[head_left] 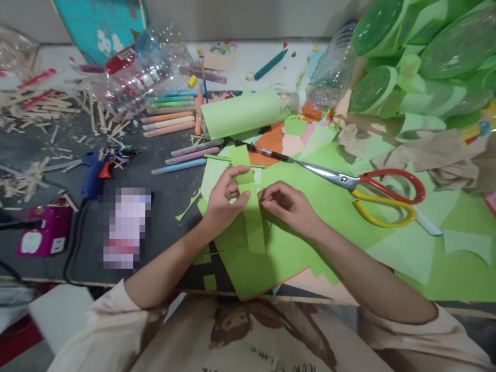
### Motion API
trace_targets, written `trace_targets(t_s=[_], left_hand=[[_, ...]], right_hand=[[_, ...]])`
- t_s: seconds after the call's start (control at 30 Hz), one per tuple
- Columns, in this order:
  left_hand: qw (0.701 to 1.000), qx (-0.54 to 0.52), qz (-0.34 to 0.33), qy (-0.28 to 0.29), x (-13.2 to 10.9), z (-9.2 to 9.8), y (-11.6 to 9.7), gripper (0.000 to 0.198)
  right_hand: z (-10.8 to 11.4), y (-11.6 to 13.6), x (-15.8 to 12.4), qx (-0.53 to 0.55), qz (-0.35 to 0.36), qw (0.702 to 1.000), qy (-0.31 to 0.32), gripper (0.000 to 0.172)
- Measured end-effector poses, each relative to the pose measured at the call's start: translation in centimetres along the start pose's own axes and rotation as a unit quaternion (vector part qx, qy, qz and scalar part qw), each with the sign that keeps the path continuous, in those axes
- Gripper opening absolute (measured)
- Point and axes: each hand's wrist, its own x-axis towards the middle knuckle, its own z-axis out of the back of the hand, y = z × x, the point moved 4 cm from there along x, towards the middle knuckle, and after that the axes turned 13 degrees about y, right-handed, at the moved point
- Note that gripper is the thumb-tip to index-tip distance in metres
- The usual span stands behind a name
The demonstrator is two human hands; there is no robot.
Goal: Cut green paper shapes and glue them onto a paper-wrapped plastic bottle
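Observation:
My left hand (225, 199) pinches a long strip of light green paper (253, 222), thumb on top and fingers curled at its edge. A crease crosses the strip near its upper part. Close by the strip's right edge is my right hand (290, 206), its fingers curled in toward the thumb; whether anything small is between them is hidden. Under both hands lie larger sheets of green paper (302, 243). Scissors (344, 181) with one red and one yellow handle loop rest to the right, blades pointing toward the strip. A black pen (267, 152) touches their tip.
A bottle wrapped in pale green paper (242, 113) lies behind my hands, beside several markers (170, 124). Leftward are a blue glue gun (93, 175), a blurred-out phone (126, 227), a magenta box (44, 232) and scattered wooden sticks (34, 113). Green bottles (375, 88) are stacked at right.

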Motion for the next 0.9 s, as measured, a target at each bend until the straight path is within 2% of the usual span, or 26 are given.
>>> trace_targets(t_s=[0.1,0.2,0.33,0.47,0.57,0.67,0.77,0.9], left_hand=[[0.999,0.026,-0.016,0.039,-0.1,-0.4,-0.5,0.037],[0.993,0.055,-0.053,0.093,-0.2,-0.7,-1.1,0.03],[0.984,0.062,-0.085,0.144,-0.4,-1.2,-1.4,0.026],[0.983,0.053,-0.096,0.149,-0.6,-1.3,-0.9,0.028],[0.983,0.044,-0.092,0.149,-0.6,-1.2,-0.5,0.031],[0.985,0.037,-0.085,0.144,-0.5,-1.2,-0.3,0.036],[0.988,0.015,-0.068,0.14,-0.4,-1.2,-0.4,0.042],[0.99,-0.019,-0.027,0.135,-0.3,-1.3,-0.6,0.048]], right_hand=[[0.2,-0.5,0.0,0.023,0.013,0.999,-0.037,0.024],[0.4,-0.3,0.0,-0.004,0.026,0.998,-0.053,0.025],[0.4,0.4,0.1,-0.066,0.043,0.997,-0.028,0.02],[0.5,0.5,0.0,-0.064,0.037,0.997,-0.028,0.017],[0.7,0.3,-0.1,-0.052,0.034,0.997,-0.054,0.017],[1.1,0.4,-0.3,-0.052,0.063,0.992,-0.096,0.015],[1.4,0.4,-0.5,-0.062,0.088,0.987,-0.123,0.013],[1.8,0.2,-0.6,-0.051,0.08,0.987,-0.131,0.015]])
